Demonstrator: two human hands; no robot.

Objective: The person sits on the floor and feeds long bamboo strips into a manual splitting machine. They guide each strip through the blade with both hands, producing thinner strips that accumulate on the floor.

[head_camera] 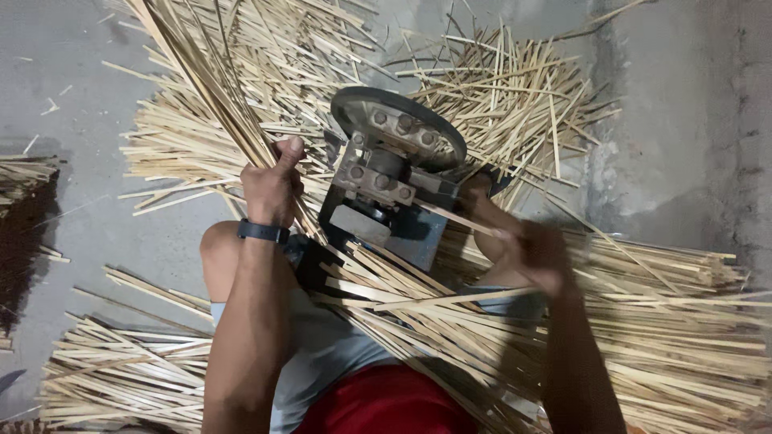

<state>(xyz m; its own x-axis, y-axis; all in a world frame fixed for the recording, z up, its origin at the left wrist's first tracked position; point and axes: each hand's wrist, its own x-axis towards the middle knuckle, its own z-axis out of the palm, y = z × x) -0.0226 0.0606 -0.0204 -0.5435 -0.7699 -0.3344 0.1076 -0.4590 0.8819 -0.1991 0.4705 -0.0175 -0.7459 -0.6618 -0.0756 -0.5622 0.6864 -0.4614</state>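
Note:
My left hand [273,186], with a dark band on its wrist, grips a long bundle of thin bamboo strips [205,84] that slants up to the upper left. A grey metal machine [386,173] with a round wheel on top stands between my knees. My right hand [537,255] is blurred, just right of the machine, and pinches a single bamboo strip [458,217] whose end reaches the machine's side. More strips lie across my lap [418,309].
Heaps of cut bamboo strips cover the concrete floor: behind the machine [507,96], at the right [683,321], and at the lower left [121,370]. A rough concrete wall [708,120] rises at the right. A darker pile [24,177] sits at the left edge.

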